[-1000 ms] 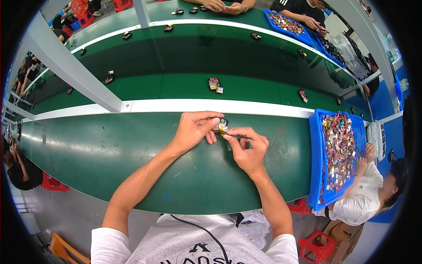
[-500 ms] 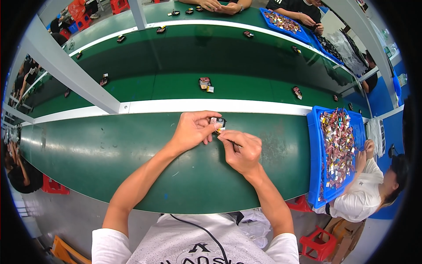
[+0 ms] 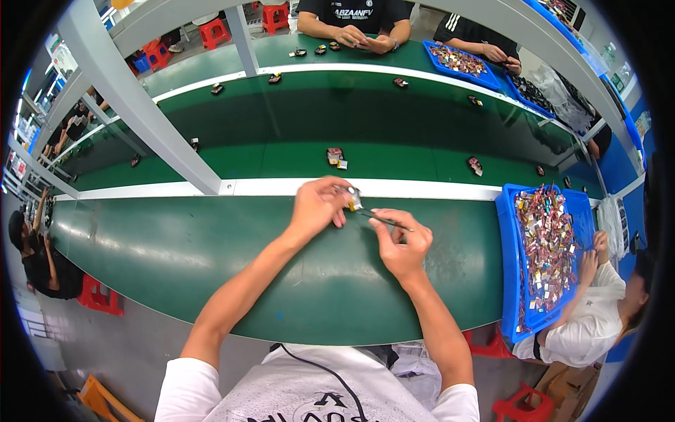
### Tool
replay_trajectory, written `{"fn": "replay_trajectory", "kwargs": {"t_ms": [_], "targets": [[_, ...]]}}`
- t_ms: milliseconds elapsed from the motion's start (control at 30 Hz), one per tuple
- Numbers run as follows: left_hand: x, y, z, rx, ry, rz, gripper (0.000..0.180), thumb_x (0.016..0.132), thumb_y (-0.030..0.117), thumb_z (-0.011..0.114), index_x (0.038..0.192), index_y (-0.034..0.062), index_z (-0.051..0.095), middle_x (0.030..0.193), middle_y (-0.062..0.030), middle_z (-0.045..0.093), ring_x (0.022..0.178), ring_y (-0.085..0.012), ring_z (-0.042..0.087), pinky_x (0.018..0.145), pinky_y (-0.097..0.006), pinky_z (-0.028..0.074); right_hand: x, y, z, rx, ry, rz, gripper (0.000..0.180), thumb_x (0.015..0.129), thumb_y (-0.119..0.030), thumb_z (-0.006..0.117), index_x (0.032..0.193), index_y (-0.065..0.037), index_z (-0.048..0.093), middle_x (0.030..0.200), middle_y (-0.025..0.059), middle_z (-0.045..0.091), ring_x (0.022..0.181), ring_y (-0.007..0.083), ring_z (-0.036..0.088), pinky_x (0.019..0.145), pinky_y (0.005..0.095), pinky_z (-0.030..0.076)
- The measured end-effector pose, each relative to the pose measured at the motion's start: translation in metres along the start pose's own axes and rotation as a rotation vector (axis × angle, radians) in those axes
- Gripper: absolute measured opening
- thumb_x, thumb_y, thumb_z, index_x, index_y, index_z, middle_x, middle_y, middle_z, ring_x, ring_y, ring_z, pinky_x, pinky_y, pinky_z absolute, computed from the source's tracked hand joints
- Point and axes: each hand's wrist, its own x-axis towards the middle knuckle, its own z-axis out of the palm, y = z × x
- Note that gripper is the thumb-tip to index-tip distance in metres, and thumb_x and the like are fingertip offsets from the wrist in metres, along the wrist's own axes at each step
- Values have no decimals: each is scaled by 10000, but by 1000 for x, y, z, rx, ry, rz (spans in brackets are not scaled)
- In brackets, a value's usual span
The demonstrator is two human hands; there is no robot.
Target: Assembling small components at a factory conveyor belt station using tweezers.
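Since a second ago both hands have drifted slightly right along the green tabletop [image 3: 176, 260]. In the head view, the left hand [image 3: 315, 208] pinches a small silver-and-yellow part [image 3: 352, 199] in a narrow grip. Just right of it, the right hand [image 3: 402, 243] holds thin tweezers [image 3: 385, 221], tips at the part. A blue tray [image 3: 508, 281] lies well right.

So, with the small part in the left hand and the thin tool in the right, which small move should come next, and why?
Probably ease the tweezers tip further onto the small part: the left hand pinches it above the green bench, and the right hand already aims there.
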Motion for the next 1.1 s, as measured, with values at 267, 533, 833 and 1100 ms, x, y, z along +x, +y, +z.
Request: {"fn": "replay_trajectory", "kwargs": {"t_ms": [267, 533, 833, 1100], "targets": [[81, 7, -100, 221, 495, 101, 251, 930, 57, 700, 1123, -103, 690, 899, -92, 704, 596, -114, 670, 495, -237, 535, 1, 10, -9, 33, 57, 87, 179, 768, -3, 838, 920, -52, 757, 564, -9, 532, 415, 51, 340, 423, 243, 286], [111, 14, -95, 1136, 594, 364, 213, 903, 166, 689, 1023, 12, 775, 917, -194, 750, 787, -353, 718, 717, -436, 572, 1, 6, -9, 43, 15, 127, 140, 781, -26, 832, 893, -38, 749, 584, 4, 574, 415, 60, 347, 422, 255, 305], [137, 16, -71, 975, -70, 257, 191, 808, 125, 760, 933, -19, 767, 822, -120, 751, 735, -189, 706, 716, -326, 555, -5, 11, -6, 99, -53, 190, 116, 790, -3, 819, 790, 46, 714, 949, 51, 774, 435, 38, 365, 433, 249, 298], [128, 24, -81, 806, -166, -31, 134, 851, 105, 746, 847, -20, 697, 691, -50, 678, 628, -130, 626, 568, -303, 482, -3, 1, -8, 107, -66, 236, 126, 788, -17, 830, 875, -9, 739, 641, -26, 612, 453, 18, 370, 444, 225, 280]]}}
